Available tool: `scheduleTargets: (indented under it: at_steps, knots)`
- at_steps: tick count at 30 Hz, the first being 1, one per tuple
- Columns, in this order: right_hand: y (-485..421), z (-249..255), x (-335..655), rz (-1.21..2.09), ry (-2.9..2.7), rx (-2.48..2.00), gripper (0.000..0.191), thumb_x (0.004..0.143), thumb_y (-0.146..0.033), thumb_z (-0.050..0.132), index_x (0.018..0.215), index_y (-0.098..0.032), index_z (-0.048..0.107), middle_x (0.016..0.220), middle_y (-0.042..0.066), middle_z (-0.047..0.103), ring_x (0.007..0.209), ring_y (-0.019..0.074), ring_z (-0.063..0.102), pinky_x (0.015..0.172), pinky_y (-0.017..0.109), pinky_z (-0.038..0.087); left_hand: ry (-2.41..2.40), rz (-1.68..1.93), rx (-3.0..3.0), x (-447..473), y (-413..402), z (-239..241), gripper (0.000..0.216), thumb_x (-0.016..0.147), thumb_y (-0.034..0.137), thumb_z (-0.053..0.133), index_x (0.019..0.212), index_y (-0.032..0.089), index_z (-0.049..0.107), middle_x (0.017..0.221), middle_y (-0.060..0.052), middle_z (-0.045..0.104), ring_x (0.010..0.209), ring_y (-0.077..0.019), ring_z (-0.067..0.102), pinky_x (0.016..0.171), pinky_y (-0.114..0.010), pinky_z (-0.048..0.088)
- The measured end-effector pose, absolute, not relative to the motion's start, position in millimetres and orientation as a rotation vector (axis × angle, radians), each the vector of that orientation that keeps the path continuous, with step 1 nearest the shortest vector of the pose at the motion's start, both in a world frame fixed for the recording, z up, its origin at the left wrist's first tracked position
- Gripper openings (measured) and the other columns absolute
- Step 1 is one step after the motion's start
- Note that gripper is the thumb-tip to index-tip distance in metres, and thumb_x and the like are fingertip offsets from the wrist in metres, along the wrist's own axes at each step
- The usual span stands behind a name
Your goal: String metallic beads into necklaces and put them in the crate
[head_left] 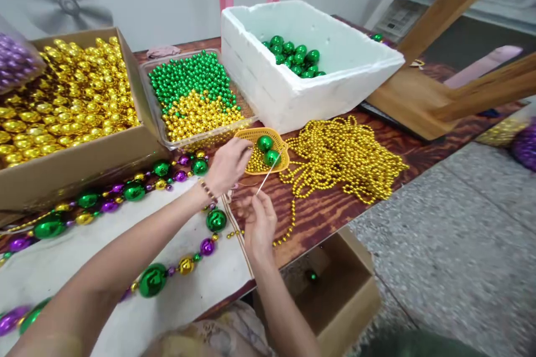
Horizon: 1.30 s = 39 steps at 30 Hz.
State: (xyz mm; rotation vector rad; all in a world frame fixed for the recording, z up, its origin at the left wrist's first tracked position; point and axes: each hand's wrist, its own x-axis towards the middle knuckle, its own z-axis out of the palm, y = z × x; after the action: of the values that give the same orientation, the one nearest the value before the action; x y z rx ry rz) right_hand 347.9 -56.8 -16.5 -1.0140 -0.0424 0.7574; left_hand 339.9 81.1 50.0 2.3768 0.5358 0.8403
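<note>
My right hand (260, 225) pinches a thin white stick (268, 174), which slants up over the near edge of a small yellow basket (285, 164). The basket holds two large green beads (272, 157) and many tiny gold ones. Over the basket's left edge is my left hand (230, 164), fingers drawn together; what they hold, if anything, is hidden. A thin thread (249, 184) shows between my hands. Left of them, a string of green, purple and gold beads (153, 280) loops across a white cloth (176, 304).
A white foam box (259, 97) with large green beads stands behind the basket. A clear tray (146, 80) of green and gold beads and a cardboard box (84, 161) of gold beads are leftward. Gold bead strands (343, 161) lie rightward. An open carton (347, 312) sits below the table edge.
</note>
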Motion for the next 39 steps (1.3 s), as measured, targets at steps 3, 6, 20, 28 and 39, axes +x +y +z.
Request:
scheduleTargets:
  at_steps: [3, 6, 20, 28, 39]
  knots:
    - [-72.5, -31.3, 337.9, 0.729, -0.021, -1.038, 0.024, 0.082, -0.034, 0.068, 0.1, -0.019, 0.062, 0.069, -0.002, 0.065, 0.063, 0.0138, 0.062, 0.056, 0.024, 0.047, 0.402, 0.436, 2.606, 391.8, 93.0, 25.4, 0.026, 0.089, 0.013, 0.052, 0.109, 0.019, 0.067, 0.107, -0.01, 0.062, 0.093, -0.022, 0.061, 0.082, -0.033, 0.049]
    - [-79.8, -37.9, 332.6, 0.709, -0.04, -1.071, 0.023, 0.084, -0.036, 0.067, 0.099, -0.018, 0.062, 0.07, -0.001, 0.064, 0.064, 0.0147, 0.061, 0.057, 0.025, 0.048, 0.311, 0.189, 2.753, 425.4, 93.9, 9.9, 0.034, 0.082, 0.01, 0.057, 0.114, 0.02, 0.066, 0.117, -0.013, 0.057, 0.097, -0.0258, 0.062, 0.084, -0.037, 0.049]
    - [-76.4, -40.0, 342.8, 0.679, -0.191, -1.165, 0.022, 0.086, -0.035, 0.068, 0.101, -0.019, 0.064, 0.071, 0.0, 0.067, 0.067, 0.0162, 0.065, 0.059, 0.027, 0.05, 0.376, 0.534, 2.338, 372.4, 128.6, 47.1, 0.047, 0.076, 0.02, 0.072, 0.12, 0.015, 0.057, 0.111, -0.011, 0.06, 0.103, -0.0242, 0.059, 0.091, -0.039, 0.05]
    - [-30.5, -6.7, 340.8, 0.788, -0.666, -1.17, 0.012, 0.089, -0.029, 0.066, 0.095, -0.02, 0.071, 0.076, 0.001, 0.072, 0.061, 0.0133, 0.063, 0.06, 0.026, 0.052, 0.793, 0.841, 1.321, 179.7, 123.0, 79.5, 0.037, 0.081, 0.034, 0.07, 0.116, 0.023, 0.066, 0.108, -0.007, 0.067, 0.094, -0.0197, 0.066, 0.075, -0.031, 0.057]
    - [-1.9, -3.0, 294.9, 1.014, -1.028, -1.216, 0.015, 0.09, -0.03, 0.062, 0.094, -0.02, 0.074, 0.067, 0.0, 0.069, 0.058, 0.0143, 0.065, 0.051, 0.024, 0.048, 0.901, 1.075, 0.793, 126.2, 89.3, 28.6, 0.046, 0.077, 0.046, 0.075, 0.113, 0.021, 0.064, 0.106, -0.007, 0.067, 0.08, -0.016, 0.066, 0.055, -0.022, 0.05]
